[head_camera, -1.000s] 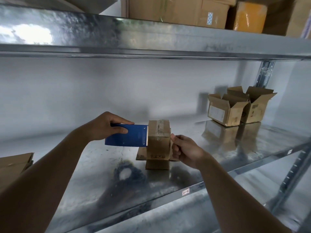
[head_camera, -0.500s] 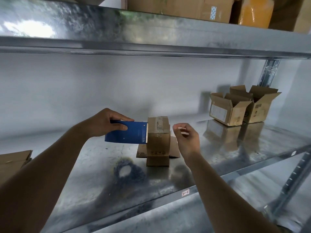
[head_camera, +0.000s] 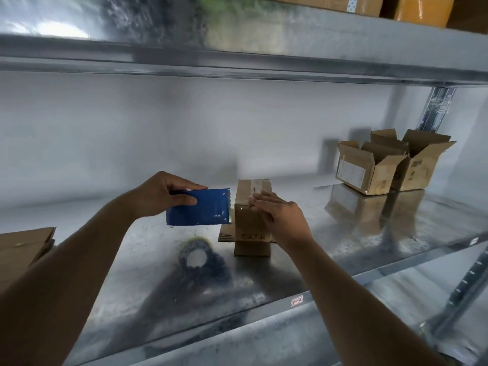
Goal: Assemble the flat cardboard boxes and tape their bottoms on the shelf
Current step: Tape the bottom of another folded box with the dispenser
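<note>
Gripping the blue tape dispenser (head_camera: 199, 207) in your left hand (head_camera: 161, 194), thumb on top and fingers curled under, you have its toothed edge just beside the upper left of the small cardboard box (head_camera: 252, 217). That box stands upside down on the metal shelf (head_camera: 343, 249), flaps spread under it. Your right hand (head_camera: 280, 215) lies flat, fingers straight, pressing the box's top right edge. Two open boxes (head_camera: 390, 165) sit well apart at the right, flat cardboard (head_camera: 23, 247) at the left
</note>
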